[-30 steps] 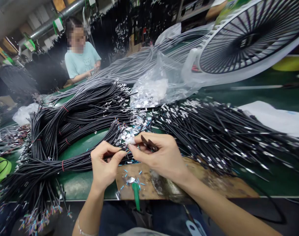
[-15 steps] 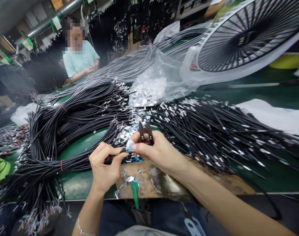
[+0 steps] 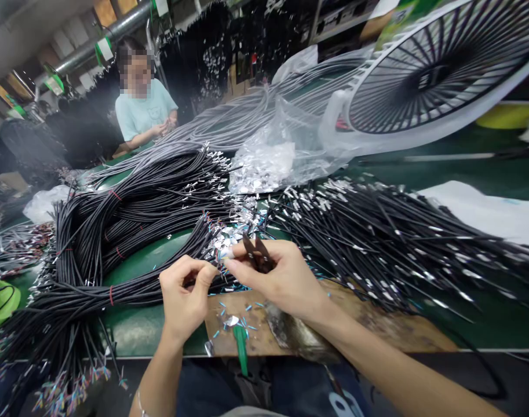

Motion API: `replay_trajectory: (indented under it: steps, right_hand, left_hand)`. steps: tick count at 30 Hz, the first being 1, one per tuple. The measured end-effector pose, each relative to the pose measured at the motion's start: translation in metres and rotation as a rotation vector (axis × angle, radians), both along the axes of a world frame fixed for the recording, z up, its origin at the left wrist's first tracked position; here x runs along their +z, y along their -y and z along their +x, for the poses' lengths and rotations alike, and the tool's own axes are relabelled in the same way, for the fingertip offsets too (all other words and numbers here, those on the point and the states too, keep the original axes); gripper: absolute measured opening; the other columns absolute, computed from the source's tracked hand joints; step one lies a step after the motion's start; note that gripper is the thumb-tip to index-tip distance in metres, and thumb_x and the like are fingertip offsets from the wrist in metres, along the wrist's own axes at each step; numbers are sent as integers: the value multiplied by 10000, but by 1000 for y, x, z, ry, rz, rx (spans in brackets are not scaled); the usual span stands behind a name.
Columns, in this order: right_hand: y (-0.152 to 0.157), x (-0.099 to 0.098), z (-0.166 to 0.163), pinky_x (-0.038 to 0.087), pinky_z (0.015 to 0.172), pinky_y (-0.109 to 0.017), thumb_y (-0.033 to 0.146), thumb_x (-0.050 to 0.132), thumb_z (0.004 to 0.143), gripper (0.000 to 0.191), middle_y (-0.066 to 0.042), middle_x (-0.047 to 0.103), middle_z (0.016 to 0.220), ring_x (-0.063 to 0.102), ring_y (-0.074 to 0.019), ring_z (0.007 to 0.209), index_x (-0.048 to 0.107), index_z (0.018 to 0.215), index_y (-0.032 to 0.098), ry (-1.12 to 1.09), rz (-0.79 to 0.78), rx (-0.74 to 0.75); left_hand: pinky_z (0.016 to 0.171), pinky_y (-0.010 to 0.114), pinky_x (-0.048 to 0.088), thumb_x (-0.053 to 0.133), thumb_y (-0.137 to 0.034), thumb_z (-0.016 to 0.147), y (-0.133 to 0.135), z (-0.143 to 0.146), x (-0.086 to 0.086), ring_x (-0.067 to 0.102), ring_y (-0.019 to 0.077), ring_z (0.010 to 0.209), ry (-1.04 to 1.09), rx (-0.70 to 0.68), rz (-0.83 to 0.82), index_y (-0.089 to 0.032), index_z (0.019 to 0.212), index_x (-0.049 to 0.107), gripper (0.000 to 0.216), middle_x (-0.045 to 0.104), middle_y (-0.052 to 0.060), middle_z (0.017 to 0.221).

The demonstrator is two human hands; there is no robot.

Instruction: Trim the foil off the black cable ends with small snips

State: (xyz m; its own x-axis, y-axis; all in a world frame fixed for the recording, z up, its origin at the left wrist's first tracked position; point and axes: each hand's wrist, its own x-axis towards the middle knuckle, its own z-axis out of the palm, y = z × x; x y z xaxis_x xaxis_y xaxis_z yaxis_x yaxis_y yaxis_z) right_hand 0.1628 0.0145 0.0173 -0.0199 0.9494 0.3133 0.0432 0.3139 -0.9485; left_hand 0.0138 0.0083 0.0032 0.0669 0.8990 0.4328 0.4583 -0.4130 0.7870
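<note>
My left hand (image 3: 183,298) is closed in a pinch on the end of a black cable, largely hidden by the fingers. Facing it, my right hand (image 3: 285,278) has thumb and forefinger together at the thin coloured wires (image 3: 223,255) of that end. Dark thread snips (image 3: 256,253) sit in the right hand too, blades pointing up and apart. A tape-like white wrap shows on the right forefinger. Just beyond the fingers lie silvery foil scraps (image 3: 227,236). Below them, a brown board (image 3: 255,330) carries small blue wire clippings.
Bundled black cables (image 3: 151,217) fill the left; loose black cables (image 3: 368,231) spread right. Behind are a clear plastic bag (image 3: 268,162), grey cables (image 3: 229,119) and a large fan (image 3: 424,78). Across the table sits a person (image 3: 145,110). A green strap (image 3: 240,347) hangs over the front edge.
My right fingertips have shifted slightly left along the wires, and the snips have tipped left. Several wire colours now show where mainly blue showed before. The left hand stays nearly in place.
</note>
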Motion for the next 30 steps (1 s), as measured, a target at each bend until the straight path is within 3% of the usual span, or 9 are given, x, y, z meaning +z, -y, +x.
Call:
replay_trajectory:
  steps: [4, 9, 13, 24, 30]
  right_hand:
    - [1, -6, -2, 310, 401, -203, 144, 530, 701, 189, 27, 490, 471, 385, -72, 427, 552, 515, 167, 213, 264, -105]
    - [4, -9, -1, 345, 407, -206, 118, 556, 725, 125, 13, 550, 519, 420, -75, 418, 604, 619, 165, 277, 410, -339]
    - [4, -9, 0, 343, 396, -200, 121, 569, 750, 135, 23, 543, 496, 403, -67, 399, 601, 628, 169, 308, 503, -255]
    - [2, -17, 5, 433, 472, -204, 131, 554, 794, 105, -4, 587, 556, 527, -95, 480, 608, 706, 152, 374, 596, -250]
    - [3, -16, 6, 422, 457, -191, 128, 564, 796, 99, 1, 594, 559, 519, -85, 473, 603, 709, 157, 367, 612, -212]
  left_hand:
    - [510, 213, 380, 565, -324, 838, 0, 1, 1, 514, 113, 555, -13, -1, -20, -165, 666, 666, 255, 588, 1, 603]
    - [517, 217, 392, 585, -293, 829, -1, 3, -1, 542, 122, 592, -40, 28, 57, -176, 735, 692, 185, 614, 10, 647]
    - [525, 215, 403, 628, -255, 801, -2, 3, -4, 542, 112, 585, -61, 26, 161, -190, 738, 690, 110, 619, -1, 647]
    - [536, 200, 424, 664, -206, 779, 0, 0, -4, 562, 90, 597, -58, -14, 199, -197, 744, 683, 41, 627, -23, 667]
    - [532, 203, 445, 661, -185, 778, -2, 0, -7, 573, 95, 606, -79, 2, 288, -195, 768, 680, 23, 631, -17, 686]
